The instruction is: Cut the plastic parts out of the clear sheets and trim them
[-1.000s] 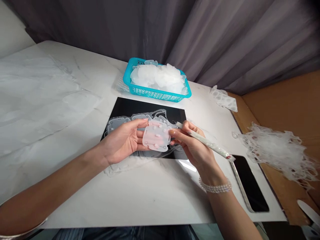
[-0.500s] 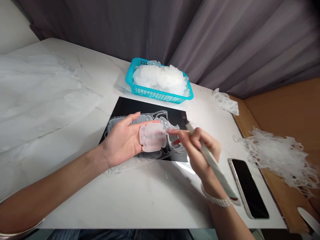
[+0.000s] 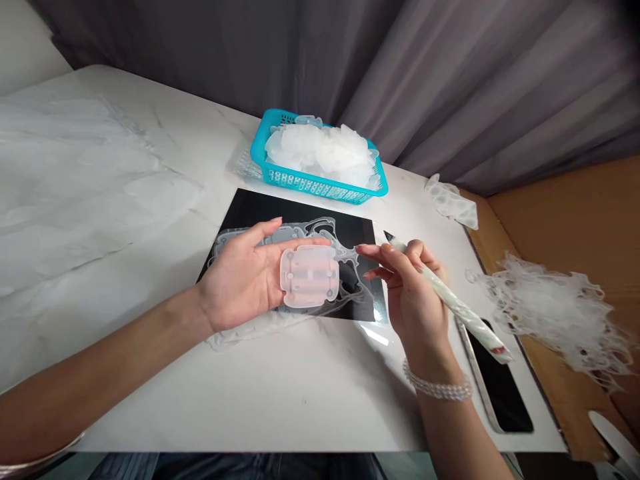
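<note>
My left hand (image 3: 245,280) is palm up with its fingers stretched out, and a translucent frosted plastic piece (image 3: 310,277) with rounded corners and small holes lies across those fingers. In my right hand (image 3: 420,287) is a craft knife (image 3: 465,310) with a pale, wrapped-looking handle. Its dark pointed blade sticks out past the fingers, apart from the piece. My right fingertips are just to the right of the piece. Beneath both hands lies a black mat (image 3: 280,203) bearing a clear plastic sheet (image 3: 357,293) with cut-out openings, partly hidden by my left hand.
A blue basket (image 3: 320,190) heaped with similar translucent pieces stands behind the mat. At right are a phone (image 3: 505,393), a tangle of plastic offcuts (image 3: 565,313) over cardboard, and a small crumpled clear sheet (image 3: 451,202). Clear sheeting (image 3: 85,187) covers the table's left side.
My right hand has drawn back to the right, away from the plastic piece, and the knife handle has swung outward over the phone. My left hand stays nearly still under the piece.
</note>
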The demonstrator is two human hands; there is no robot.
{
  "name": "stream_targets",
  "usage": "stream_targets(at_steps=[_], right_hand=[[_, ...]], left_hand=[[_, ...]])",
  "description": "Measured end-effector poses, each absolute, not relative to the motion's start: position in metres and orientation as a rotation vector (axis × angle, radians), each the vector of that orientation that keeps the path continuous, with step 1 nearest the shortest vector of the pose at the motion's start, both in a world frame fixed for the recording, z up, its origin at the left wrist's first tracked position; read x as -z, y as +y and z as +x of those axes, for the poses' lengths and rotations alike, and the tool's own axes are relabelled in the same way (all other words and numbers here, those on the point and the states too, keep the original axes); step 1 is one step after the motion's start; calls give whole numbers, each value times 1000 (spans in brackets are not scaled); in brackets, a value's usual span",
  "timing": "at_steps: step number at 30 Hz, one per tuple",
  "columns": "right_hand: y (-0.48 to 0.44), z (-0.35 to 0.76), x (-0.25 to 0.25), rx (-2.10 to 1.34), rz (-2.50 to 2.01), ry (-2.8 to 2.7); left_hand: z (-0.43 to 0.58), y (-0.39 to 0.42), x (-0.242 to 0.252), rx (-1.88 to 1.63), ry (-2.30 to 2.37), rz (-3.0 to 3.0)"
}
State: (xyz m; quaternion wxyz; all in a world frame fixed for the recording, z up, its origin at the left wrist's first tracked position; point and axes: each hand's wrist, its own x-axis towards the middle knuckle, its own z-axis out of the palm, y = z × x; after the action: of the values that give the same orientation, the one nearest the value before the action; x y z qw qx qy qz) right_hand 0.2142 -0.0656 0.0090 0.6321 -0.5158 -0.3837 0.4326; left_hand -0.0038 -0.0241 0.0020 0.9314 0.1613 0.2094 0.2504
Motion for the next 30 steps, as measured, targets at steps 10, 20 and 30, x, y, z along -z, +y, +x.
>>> stream_targets(at_steps=[10,20,30], right_hand=[[-66,213,-5,-1083,-1183,-868],[-65,212,-2,-1187,-1243,-900],[-54,199,-4,-1061,-1287,-1162]], left_hand=[[-3,-25,-3,-505,451,370],[-1,-27,-9,-512,514,384],[8,-35,3,-644,759,600]])
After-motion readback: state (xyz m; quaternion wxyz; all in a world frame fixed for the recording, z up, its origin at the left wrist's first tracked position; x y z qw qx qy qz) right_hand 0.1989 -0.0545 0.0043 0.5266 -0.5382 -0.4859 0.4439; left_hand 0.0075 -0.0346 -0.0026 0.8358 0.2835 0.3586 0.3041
